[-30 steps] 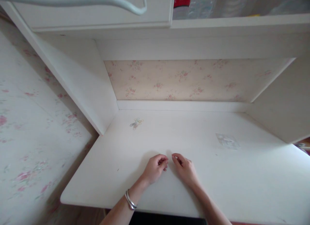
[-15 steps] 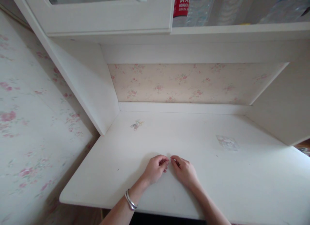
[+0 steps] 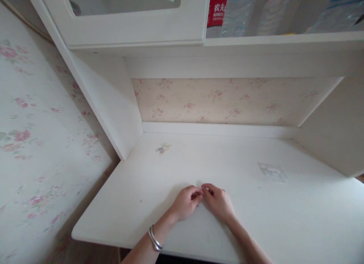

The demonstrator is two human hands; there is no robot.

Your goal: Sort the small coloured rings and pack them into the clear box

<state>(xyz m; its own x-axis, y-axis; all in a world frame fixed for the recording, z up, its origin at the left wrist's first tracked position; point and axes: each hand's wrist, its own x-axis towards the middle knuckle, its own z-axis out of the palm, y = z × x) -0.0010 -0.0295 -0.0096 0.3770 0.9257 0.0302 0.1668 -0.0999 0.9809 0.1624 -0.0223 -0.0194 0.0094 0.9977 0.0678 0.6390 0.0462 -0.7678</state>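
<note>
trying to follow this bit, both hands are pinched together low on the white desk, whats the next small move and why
Probably ease the fingertips slightly apart. The left hand and right hand meet fingertip to fingertip on the white desk top, and whatever they pinch is too small to make out. The little cluster of coloured rings and the small clear packet lie apart, untouched.

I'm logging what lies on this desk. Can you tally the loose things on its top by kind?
Small pile of coloured rings: 1
Clear plastic packet: 1
Hands resting on the desk, left hand and right hand: 2
Total: 4
</note>
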